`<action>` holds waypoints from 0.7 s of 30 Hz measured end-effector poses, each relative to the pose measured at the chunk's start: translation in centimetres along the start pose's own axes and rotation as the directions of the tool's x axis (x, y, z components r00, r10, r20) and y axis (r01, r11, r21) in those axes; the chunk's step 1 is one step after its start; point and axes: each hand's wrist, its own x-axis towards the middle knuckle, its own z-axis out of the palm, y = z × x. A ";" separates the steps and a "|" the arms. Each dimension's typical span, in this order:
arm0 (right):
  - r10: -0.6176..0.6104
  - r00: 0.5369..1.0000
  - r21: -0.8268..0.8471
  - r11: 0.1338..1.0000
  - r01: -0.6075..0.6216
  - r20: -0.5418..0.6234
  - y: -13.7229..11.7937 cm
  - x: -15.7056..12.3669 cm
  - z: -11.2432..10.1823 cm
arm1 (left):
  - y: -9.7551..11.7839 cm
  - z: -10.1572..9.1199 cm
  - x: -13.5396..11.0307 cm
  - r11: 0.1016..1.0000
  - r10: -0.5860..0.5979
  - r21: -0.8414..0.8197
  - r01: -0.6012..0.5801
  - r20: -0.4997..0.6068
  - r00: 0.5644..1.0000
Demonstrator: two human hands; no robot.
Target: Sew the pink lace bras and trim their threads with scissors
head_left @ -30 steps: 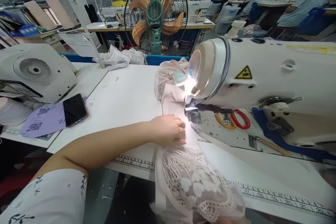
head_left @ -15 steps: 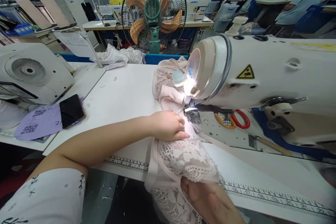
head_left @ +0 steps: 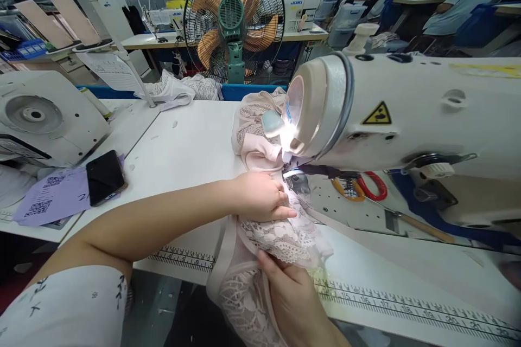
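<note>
A pale pink lace bra (head_left: 271, 236) runs from under the lit sewing machine head (head_left: 319, 108) down over the table's front edge. My left hand (head_left: 260, 196) lies palm down on it, just left of the presser foot (head_left: 293, 172), with the thumb stretched out and the fingertips on the fabric. Below it, my right hand (head_left: 295, 298) pinches the lace edge between thumb and fingers at the table's front edge. Part of the bra is bunched behind the needle area, and the needle itself is hard to make out.
Orange and red handled scissors (head_left: 372, 185) and a wooden-handled tool (head_left: 425, 226) lie under the machine arm. To the left are a phone (head_left: 105, 178) on a purple paper (head_left: 52, 195) and another machine (head_left: 49, 116). A large fan (head_left: 234, 21) stands behind; people sit farther back.
My right hand has moved left and up, its thumb now on top of the lace edge. The lower part of the bra has shifted left. My left hand stays near the presser foot.
</note>
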 end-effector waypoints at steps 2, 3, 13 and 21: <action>0.023 0.999 -0.027 0.999 -0.024 -0.044 0.2 0.2 0.4 | 0.2 0.1 -0.1 1.000 0.008 0.024 -0.009 0.057 0.998; 0.034 0.998 -0.038 0.999 -0.036 -0.059 0.2 0.3 0.7 | 0.3 0.2 -0.1 0.999 0.009 0.038 -0.011 0.067 0.998; 0.018 0.998 -0.053 0.998 -0.021 -0.060 -0.2 1.4 2.3 | -0.5 1.1 -0.1 0.990 0.072 0.122 -0.075 0.027 0.997; -0.003 1.000 0.015 1.000 0.002 0.009 -1.2 1.5 3.0 | -1.8 2.4 0.3 0.979 0.099 0.189 -0.082 -0.081 0.992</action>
